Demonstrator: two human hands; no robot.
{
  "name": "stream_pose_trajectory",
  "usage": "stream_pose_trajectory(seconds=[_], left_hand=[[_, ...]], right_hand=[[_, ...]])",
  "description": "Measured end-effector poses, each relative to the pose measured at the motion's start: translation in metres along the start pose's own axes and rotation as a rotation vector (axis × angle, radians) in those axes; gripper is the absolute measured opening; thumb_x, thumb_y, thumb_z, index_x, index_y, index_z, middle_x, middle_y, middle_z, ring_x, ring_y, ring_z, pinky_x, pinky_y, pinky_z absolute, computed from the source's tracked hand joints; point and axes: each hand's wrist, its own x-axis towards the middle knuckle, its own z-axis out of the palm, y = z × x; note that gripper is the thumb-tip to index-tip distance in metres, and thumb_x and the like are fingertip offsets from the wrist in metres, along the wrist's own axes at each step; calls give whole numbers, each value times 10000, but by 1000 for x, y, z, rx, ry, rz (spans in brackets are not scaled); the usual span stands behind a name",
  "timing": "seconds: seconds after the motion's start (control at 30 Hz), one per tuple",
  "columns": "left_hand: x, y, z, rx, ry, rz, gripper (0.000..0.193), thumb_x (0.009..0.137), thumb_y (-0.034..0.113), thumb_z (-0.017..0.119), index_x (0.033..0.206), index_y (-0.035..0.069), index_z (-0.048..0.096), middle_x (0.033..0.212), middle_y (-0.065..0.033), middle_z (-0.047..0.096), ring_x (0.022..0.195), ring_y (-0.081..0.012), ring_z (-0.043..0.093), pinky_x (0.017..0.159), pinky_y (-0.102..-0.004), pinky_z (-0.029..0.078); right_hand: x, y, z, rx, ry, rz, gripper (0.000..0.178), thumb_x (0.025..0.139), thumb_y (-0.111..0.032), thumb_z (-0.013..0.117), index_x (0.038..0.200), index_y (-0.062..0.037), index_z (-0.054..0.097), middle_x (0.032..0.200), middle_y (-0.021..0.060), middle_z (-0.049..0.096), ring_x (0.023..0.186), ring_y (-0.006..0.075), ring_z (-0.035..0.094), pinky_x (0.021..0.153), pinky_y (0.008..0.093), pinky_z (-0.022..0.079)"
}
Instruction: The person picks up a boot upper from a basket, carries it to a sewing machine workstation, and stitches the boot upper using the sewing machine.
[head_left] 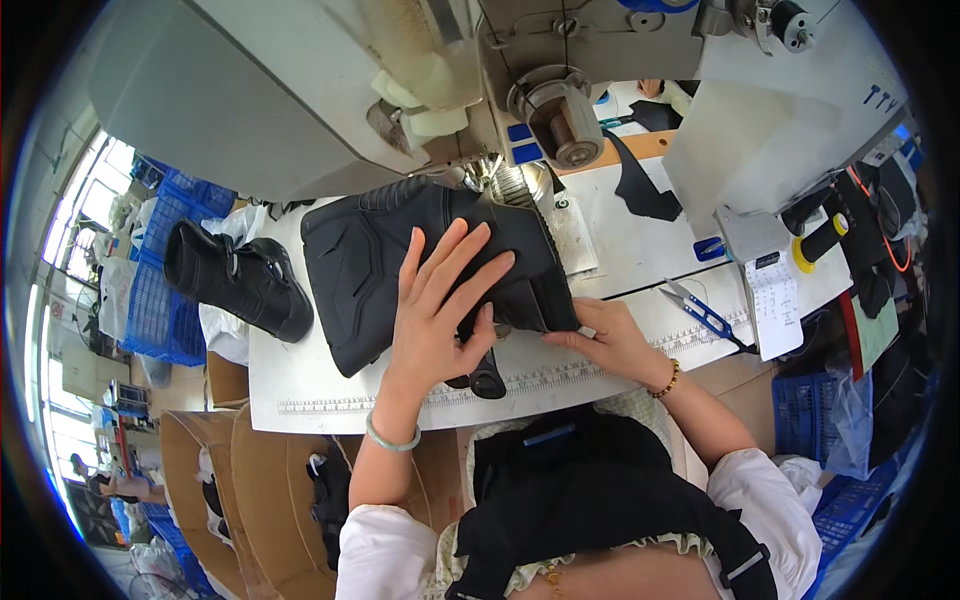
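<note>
A black boot upper [365,255] with moulded ridges lies on the white sewing table, its far edge at the sewing machine's needle area [490,172]. My left hand [440,300] rests on top of it, fingers spread and nothing gripped. At its near right corner, my right hand [605,340] pinches the edge between thumb and fingers. A black strap-like part [487,380] pokes out from beneath, beside my left wrist. The needle itself is too small to make out.
Left of the upper stands a black boot [240,280]. Blue-handled thread snips [705,315] lie right of my right hand, near a paper slip [772,305] and a black thread spool [822,242]. A cut black piece [640,185] lies farther back. Cardboard boxes [265,500] stand below left.
</note>
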Motion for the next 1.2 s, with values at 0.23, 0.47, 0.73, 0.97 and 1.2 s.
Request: stream_pose_trajectory(seconds=[0.23,0.47,0.73,0.97,1.2], left_hand=[[-6,-5,-3,-6,16,20,429,638,48,569,1066,64,588,1210,-140,489,1190,-307,410,1032,-472,202],[-6,-7,0,8,46,31,428,634,42,571,1061,60,590,1207,-135,493,1184,-300,419,1032,-477,200],[-3,-4,-3,49,30,37,456,602,39,563,1057,66,593,1190,-134,502,1180,-295,420,1030,-482,207],[6,12,-2,119,49,-7,518,581,51,553,1089,140,594,1203,-51,499,1148,-226,437,1022,-466,215],[14,20,3,-11,18,-34,575,603,-28,514,1172,53,510,1246,-95,456,1211,-274,384,1027,-443,254]], right_hand=[[-4,-7,9,12,-56,284,209,732,-161,677,840,-14,574,712,119,546,625,240,559,537,315,420],[-13,-5,22,15,109,74,234,741,-101,650,922,-7,535,764,132,547,641,267,549,554,313,432],[-7,-14,20,113,67,186,316,719,-113,671,977,-1,527,827,136,547,692,269,543,623,281,445],[44,-38,2,695,33,392,442,727,-165,691,1073,17,483,891,98,562,776,126,536,664,264,442],[57,-41,13,430,170,227,318,794,-175,627,1036,0,520,719,28,585,612,24,498,513,183,399]])
